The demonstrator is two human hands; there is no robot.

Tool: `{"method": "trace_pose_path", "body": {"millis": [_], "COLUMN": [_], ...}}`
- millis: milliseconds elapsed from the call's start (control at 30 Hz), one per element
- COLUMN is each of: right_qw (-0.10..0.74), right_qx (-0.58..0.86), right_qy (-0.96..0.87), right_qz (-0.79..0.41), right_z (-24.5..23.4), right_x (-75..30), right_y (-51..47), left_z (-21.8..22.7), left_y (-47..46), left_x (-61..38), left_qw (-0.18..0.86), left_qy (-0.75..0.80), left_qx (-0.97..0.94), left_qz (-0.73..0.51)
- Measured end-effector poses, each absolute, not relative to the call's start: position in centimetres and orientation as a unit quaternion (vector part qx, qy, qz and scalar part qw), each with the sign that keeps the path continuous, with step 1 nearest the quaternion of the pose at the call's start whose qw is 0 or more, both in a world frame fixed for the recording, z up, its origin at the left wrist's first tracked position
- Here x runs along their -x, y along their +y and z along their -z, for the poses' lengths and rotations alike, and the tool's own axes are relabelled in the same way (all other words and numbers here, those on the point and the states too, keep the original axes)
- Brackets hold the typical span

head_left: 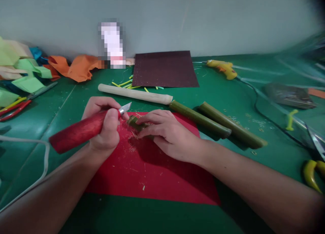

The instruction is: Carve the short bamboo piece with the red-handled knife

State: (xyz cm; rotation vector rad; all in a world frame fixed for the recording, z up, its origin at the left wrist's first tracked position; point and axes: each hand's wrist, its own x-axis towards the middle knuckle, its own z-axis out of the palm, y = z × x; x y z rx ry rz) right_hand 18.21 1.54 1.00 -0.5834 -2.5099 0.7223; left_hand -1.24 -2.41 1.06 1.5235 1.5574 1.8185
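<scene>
My left hand [105, 125] is closed around the thick red handle of a carving knife [78, 130]. Its short slanted blade points up and to the right, above the near end of a short green bamboo piece [132, 121] and apart from it. With bent fingers my right hand [170, 132] grips that bamboo from above and hides much of it. Both hands are over a red sheet [157, 183], where thin pale shavings are scattered around the bamboo.
Beyond the hands lie a peeled pale stick [134, 93], two green bamboo lengths [200, 119] and a dark brown sheet [165, 69]. A yellow glue gun [222, 68] with its cord is at back right. Scissors [313, 171] and red-handled pliers [17, 110] lie at the sides, near coloured paper [78, 66].
</scene>
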Motion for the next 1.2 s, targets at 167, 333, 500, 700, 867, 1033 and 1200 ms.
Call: {"method": "trace_pose_path", "body": {"millis": [167, 333, 500, 700, 867, 1033, 1200], "right_qw": [0.24, 0.182, 0.174, 0.188, 0.192, 0.203, 0.197], "right_qx": [0.186, 0.208, 0.173, 0.15, 0.163, 0.131, 0.161], "right_qy": [-0.903, -0.925, -0.962, -0.968, -0.967, -0.967, -0.961], "right_qz": [-0.305, -0.262, -0.117, -0.077, -0.046, -0.083, -0.109], "right_z": [-0.4, -0.9, -0.6, -0.2, -0.4, 0.0, 0.0], "right_x": [-18.4, -18.4, -18.0, -18.0, -18.0, -18.0, -18.1], "right_y": [2.9, 2.3, 1.6, 1.8, 1.7, 1.7, 2.0], "left_z": [-1.2, -1.1, -1.0, -1.2, -1.2, -1.1, -1.3], "left_y": [-2.2, -2.2, -2.2, -2.2, -2.1, -2.0, -1.9], "left_x": [1.3, 1.5, 1.2, 1.0, 1.3, 1.5, 1.8], "left_qw": [0.104, 0.118, 0.118, 0.128, 0.129, 0.156, 0.183], "left_qy": [0.551, 0.56, 0.537, 0.497, 0.528, 0.47, 0.435], "left_qx": [-0.48, -0.481, -0.492, -0.503, -0.489, -0.513, -0.518], "left_qz": [-0.674, -0.664, -0.675, -0.695, -0.682, -0.701, -0.714]}}
